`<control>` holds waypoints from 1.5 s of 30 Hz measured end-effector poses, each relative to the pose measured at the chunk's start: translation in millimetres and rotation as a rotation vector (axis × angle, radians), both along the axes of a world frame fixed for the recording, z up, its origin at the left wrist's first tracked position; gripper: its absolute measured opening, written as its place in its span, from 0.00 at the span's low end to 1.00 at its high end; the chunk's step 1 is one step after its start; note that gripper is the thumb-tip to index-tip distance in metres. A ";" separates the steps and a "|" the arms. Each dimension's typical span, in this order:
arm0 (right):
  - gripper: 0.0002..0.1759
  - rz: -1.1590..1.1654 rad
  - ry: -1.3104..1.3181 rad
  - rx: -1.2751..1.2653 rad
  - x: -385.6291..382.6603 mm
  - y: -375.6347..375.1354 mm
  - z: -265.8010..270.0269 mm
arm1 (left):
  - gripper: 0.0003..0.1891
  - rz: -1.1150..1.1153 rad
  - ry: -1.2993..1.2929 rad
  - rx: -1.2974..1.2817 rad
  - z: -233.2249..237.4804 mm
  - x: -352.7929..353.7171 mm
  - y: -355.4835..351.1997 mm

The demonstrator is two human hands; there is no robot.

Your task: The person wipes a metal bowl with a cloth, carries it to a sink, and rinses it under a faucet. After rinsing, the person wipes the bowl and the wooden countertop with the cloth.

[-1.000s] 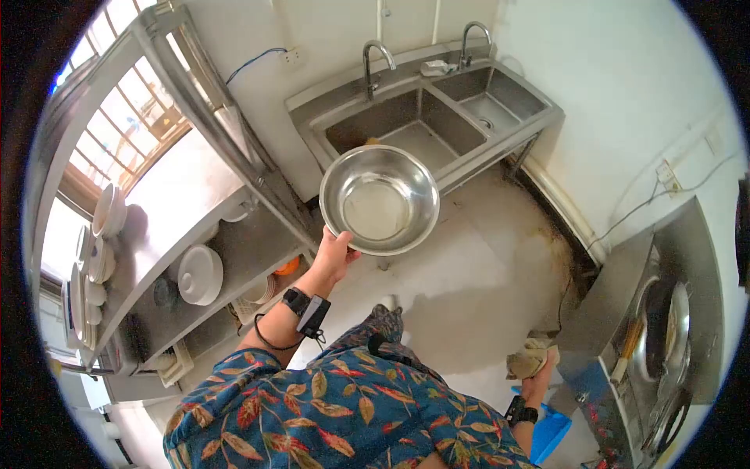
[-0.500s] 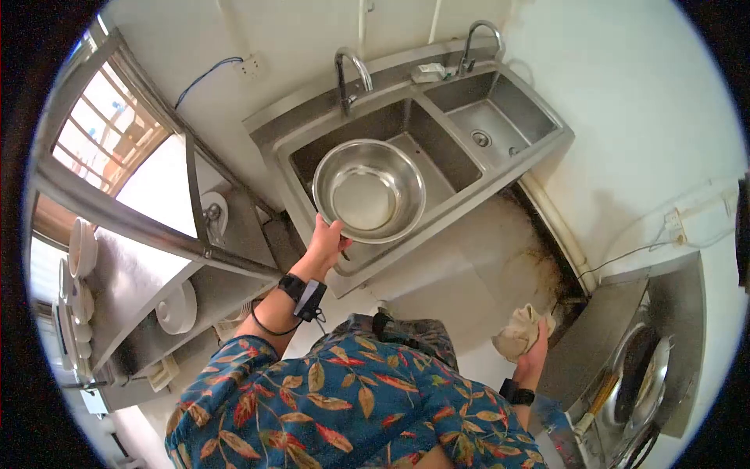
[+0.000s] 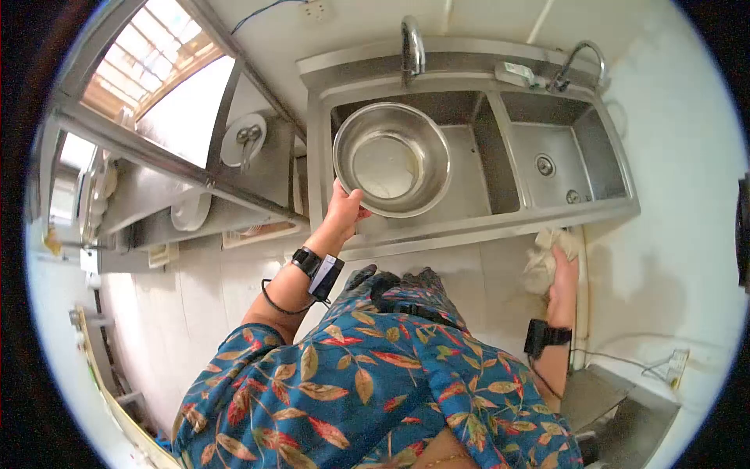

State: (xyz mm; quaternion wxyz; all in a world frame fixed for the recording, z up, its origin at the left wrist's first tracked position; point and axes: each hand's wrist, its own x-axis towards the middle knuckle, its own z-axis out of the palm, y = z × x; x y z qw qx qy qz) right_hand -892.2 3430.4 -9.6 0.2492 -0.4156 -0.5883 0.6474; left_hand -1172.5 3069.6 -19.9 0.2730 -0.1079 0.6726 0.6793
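My left hand (image 3: 347, 209) grips the near-left rim of a wide stainless steel basin (image 3: 387, 164). The basin is tilted a little and sits over the left bowl of the steel double sink (image 3: 500, 148); a small amount of liquid seems to lie at its bottom. In my right hand (image 3: 562, 273) is a crumpled beige cloth (image 3: 547, 258), held low at the right, just in front of the sink's front edge. The fingers of that hand are partly hidden by the cloth.
Two curved faucets, left (image 3: 412, 51) and right (image 3: 582, 66), rise behind the sink, with a white packet (image 3: 516, 74) between them. At left stands a metal shelf (image 3: 258, 191) bearing a white plate (image 3: 243, 141) with spoons. A metal stove-like unit (image 3: 625, 414) is at lower right.
My view has turned right, bringing me squarer to the sink. The cloth in my right hand has come up closer to the sink's edge. My left hand keeps hold of the basin.
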 end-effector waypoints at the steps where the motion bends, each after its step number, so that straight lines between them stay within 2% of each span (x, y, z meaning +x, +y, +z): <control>1: 0.28 0.075 -0.014 0.014 -18.2 14.0 5.9 | 0.23 0.034 -0.002 0.011 -0.9 4.2 2.0; 2: 0.31 0.150 -0.029 0.029 -37.8 25.6 13.8 | 0.23 0.068 -0.005 0.023 -1.9 8.2 2.3; 4: 0.29 0.155 -0.124 0.129 -86.0 37.7 25.6 | 0.23 0.109 0.029 0.012 -12.6 11.6 1.5; 7: 0.27 0.435 0.018 0.105 -150.0 58.7 31.4 | 0.23 0.127 0.008 0.001 -22.1 12.2 -0.7; 13: 0.23 0.533 -0.080 0.313 -288.1 55.2 29.1 | 0.25 0.106 -0.007 0.023 -36.8 0.9 -6.5; 15: 0.26 0.591 -0.097 0.411 -336.9 61.0 4.8 | 0.27 0.094 -0.020 0.021 -42.3 -1.0 -9.3; 17: 0.25 0.689 -0.219 0.535 -376.5 51.6 11.1 | 0.28 0.106 -0.005 0.058 -39.6 -1.2 -6.0; 20: 0.32 0.728 -0.462 0.981 -439.5 46.6 2.0 | 0.28 0.101 0.003 0.024 -31.4 -4.9 0.2; 23: 0.40 0.825 -0.431 1.101 -489.0 36.5 -3.1 | 0.29 0.079 -0.037 -0.044 -42.0 0.1 4.9; 25: 0.39 1.117 -0.396 1.400 -529.6 47.2 -19.8 | 0.30 0.092 -0.069 -0.073 -35.1 1.5 14.2; 27: 0.37 1.222 -0.415 1.455 -548.1 51.4 -36.9 | 0.25 0.169 -0.049 -0.080 -35.9 11.3 27.4; 28: 0.35 1.186 -0.461 1.366 -551.5 41.4 -25.4 | 0.23 0.210 -0.036 -0.080 -36.2 13.8 33.9; 29: 0.32 1.152 -0.504 1.276 -556.0 33.6 -19.4 | 0.25 0.218 -0.066 -0.067 -34.3 12.5 38.5; 32: 0.26 1.296 -0.410 1.477 -601.9 50.5 -77.9 | 0.29 0.251 -0.104 -0.041 -33.9 16.5 46.0; 35: 0.22 1.238 -0.465 1.219 -592.2 41.3 -60.8 | 0.28 0.274 -0.103 -0.070 -24.7 10.6 60.4; 38: 0.20 1.391 -0.338 1.416 -584.2 44.2 -45.5 | 0.28 0.282 -0.123 -0.066 -28.3 3.3 66.2; 41: 0.18 1.326 -0.339 1.204 -597.6 52.2 -68.6 | 0.26 0.302 -0.132 -0.066 -36.7 -5.6 71.7; 45: 0.18 1.353 -0.293 1.261 -604.5 58.5 -80.3 | 0.26 0.280 -0.140 -0.056 -36.8 -17.5 79.7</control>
